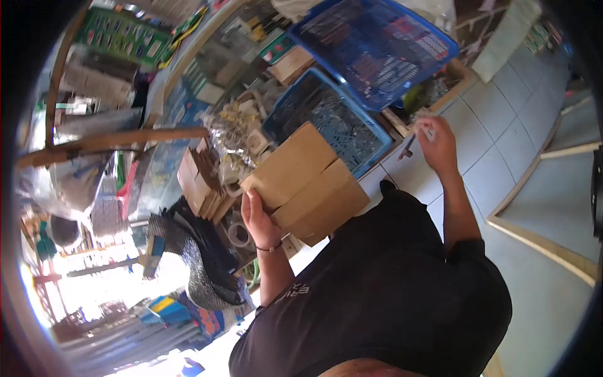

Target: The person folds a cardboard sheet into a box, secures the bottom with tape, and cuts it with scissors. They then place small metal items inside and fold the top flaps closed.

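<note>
Left hand [260, 225] has its fingers on one edge of that flat brown cardboard box [300, 182], by the light-blue plastic crate [378, 156]. One-sided hold, so it could tilt and slip imo. Right hand's [438, 146] fingers look curled; can't tell if they're gripping anything.

Brown cardboard box [308, 185], seam across its face, in left grip [260, 225]

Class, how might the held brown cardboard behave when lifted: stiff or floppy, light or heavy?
The cardboard is probably stiff, its panels looking flat, though it may flex along the seam crossing it. It seems light, as the left hand alone holds it.
</note>
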Motion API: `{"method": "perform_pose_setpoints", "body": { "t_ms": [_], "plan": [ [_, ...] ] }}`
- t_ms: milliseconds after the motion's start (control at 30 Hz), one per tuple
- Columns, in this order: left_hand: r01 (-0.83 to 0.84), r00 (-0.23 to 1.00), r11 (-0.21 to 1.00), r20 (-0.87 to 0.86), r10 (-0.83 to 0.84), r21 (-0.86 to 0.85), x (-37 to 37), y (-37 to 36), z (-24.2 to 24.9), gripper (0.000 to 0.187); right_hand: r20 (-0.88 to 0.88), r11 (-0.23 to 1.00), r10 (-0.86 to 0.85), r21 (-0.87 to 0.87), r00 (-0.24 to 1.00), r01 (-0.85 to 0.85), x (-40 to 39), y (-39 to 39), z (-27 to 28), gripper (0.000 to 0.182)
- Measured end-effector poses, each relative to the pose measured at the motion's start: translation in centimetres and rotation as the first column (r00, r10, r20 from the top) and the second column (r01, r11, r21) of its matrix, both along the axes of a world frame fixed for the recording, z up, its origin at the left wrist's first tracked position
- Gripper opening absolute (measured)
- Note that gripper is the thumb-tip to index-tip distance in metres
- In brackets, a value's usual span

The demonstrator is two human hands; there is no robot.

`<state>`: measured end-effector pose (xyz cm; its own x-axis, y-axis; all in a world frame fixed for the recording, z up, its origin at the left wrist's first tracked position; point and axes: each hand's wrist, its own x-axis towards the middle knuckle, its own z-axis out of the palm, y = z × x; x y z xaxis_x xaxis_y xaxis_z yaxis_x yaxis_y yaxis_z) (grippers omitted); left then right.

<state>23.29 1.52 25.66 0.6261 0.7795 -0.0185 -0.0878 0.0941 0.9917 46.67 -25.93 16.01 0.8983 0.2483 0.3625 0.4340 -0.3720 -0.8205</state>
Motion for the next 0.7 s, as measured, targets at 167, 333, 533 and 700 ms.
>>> {"method": "perform_pose_setpoints", "body": {
  "t_ms": [167, 333, 533, 700],
  "plan": [
    [0.083, 0.990, 0.978, 0.126, -0.060, -0.189, -2.7, 1.8, -1.0, 0.034, -0.309, 0.840, 0.469, 0.446, 0.827, -0.310, -9.0, 6.2, 6.0, 0.026],
    [-0.002, 0.982, 0.987, 0.186, 0.032, -0.163, -6.8, 4.8, -1.4, 0.036, -0.283, 0.755, 0.651, 0.346, 0.705, -0.558, -12.6, 13.9, 7.9, 0.026],
    [-0.230, 0.888, 0.919, 0.318, 0.333, -0.321, -12.4, 7.3, -3.5, 0.032, -0.062, 0.680, 0.732, 0.015, 0.678, -0.733, -16.8, 21.0, 9.5, 0.021],
    [-0.291, 0.806, 0.878, 0.397, 0.439, -0.380, -15.4, 9.2, -4.8, 0.031, -0.002, 0.667, 0.738, -0.156, 0.675, -0.729, -20.0, 25.1, 8.7, 0.015]
  ]
}}
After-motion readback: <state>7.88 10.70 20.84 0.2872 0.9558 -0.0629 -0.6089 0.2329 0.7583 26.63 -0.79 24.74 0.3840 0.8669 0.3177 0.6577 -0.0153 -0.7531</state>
